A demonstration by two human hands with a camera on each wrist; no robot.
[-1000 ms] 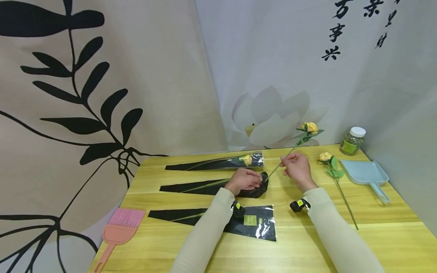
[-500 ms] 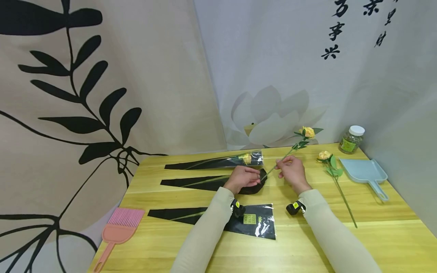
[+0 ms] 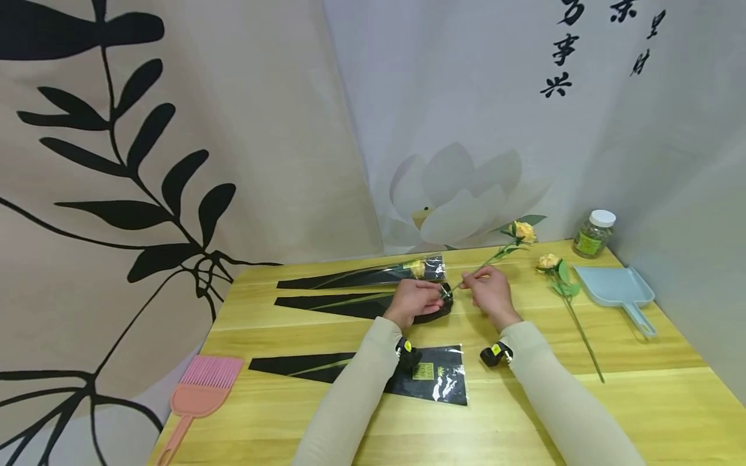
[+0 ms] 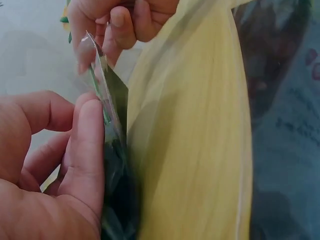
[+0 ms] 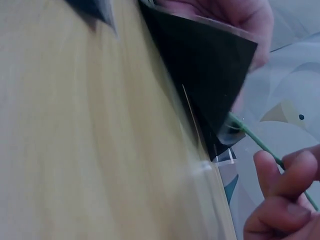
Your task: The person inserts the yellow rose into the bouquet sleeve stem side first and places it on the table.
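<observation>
My right hand [image 3: 489,294] pinches the green stem of a yellow artificial rose [image 3: 522,232], its bloom up and to the right. The stem's lower end runs into the mouth of a black flower sleeve [image 3: 332,302] with a clear front. My left hand [image 3: 416,301] holds that sleeve by its mouth, which stands lifted and bent. In the left wrist view, the left fingers [image 4: 90,135] lie along the film's edge. The right wrist view shows the sleeve's black back [image 5: 215,65] and the stem [image 5: 257,140] entering at its corner.
A sleeve with a yellow rose [image 3: 416,268] lies behind; another black sleeve [image 3: 449,382] lies in front. To the right are a loose rose [image 3: 549,262], a blue dustpan [image 3: 614,287] and a white-lidded jar [image 3: 593,236]. A pink brush [image 3: 204,391] lies at the left edge.
My right hand has moved left and slightly down with the rose, sliding its stem further into the sleeve. The left hand stays at the sleeve's mouth; the view has shifted slightly.
</observation>
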